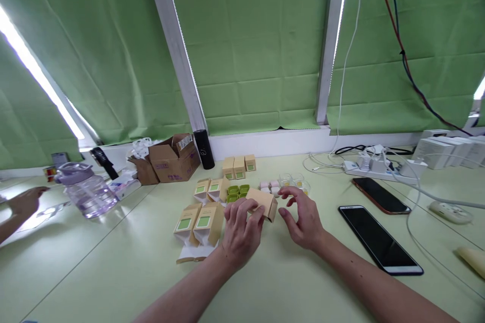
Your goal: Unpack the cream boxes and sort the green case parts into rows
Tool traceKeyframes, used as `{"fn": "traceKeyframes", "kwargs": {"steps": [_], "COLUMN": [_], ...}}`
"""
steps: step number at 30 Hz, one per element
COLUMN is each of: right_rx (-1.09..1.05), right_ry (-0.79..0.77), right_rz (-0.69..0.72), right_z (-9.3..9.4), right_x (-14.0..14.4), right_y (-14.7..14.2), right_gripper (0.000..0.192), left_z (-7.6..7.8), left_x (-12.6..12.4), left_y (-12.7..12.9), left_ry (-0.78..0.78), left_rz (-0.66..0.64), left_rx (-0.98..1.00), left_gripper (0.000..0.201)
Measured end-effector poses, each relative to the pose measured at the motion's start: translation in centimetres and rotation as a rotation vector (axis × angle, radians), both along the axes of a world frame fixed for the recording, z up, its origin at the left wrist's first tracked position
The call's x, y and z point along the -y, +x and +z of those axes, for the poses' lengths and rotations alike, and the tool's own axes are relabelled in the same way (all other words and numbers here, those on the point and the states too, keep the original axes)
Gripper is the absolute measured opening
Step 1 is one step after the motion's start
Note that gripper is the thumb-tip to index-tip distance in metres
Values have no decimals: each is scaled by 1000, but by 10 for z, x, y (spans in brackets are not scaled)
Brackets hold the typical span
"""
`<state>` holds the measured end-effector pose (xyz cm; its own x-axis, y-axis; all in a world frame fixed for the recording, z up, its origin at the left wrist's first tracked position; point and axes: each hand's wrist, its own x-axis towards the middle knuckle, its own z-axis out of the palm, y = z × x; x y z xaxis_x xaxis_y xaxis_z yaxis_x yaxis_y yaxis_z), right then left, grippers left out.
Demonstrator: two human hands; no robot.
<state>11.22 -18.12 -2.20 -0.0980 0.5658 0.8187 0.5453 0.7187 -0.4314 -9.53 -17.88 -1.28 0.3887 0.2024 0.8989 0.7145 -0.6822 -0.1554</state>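
Tan carton point(262, 203) lies crosswise mid-table, gripped by the left hand point(240, 232) — right hand point(303, 219), open and empty, hovers just beside its open end

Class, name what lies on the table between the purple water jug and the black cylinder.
In the head view, open brown cardboard boxes lie between the jug and cylinder.

We count eight small tan cartons point(239, 167), two phones point(380, 238), two brown shipping boxes point(174, 163), one water jug point(86, 192), and one black cylinder point(204, 149).
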Motion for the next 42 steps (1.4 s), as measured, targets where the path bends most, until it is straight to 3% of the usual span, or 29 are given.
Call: {"fn": "traceKeyframes", "kwargs": {"steps": [5, 10, 16, 26, 36, 42], "right_rx": [43, 69, 81, 84, -110, -241], "right_ry": [82, 22, -74, -230, -413, -338], "right_rz": [106, 47, -35, -71, -11, -60], "right_z": [-1, -5, -6, -4, 10, 6], "right_x": [6, 4, 3, 2, 4, -7], "right_y": [-10, -17, -17, -17, -10, -4], "right_gripper": [49, 44, 36, 37, 21, 24], "left_z": [2, -2, -4, -12, -15, -15], "left_x": [-1, 0, -2, -5, -11, -13], "left_y": [4, 6, 8, 9, 5, 4], "left_ry": [4, -144, -289, -482, -625, -621], "left_rz": [21, 29, 75, -5, -43, -82], "left_rx": [16, 13, -31, -23, 3, -7], "left_gripper": [36, 31, 41, 47, 53, 46]}}
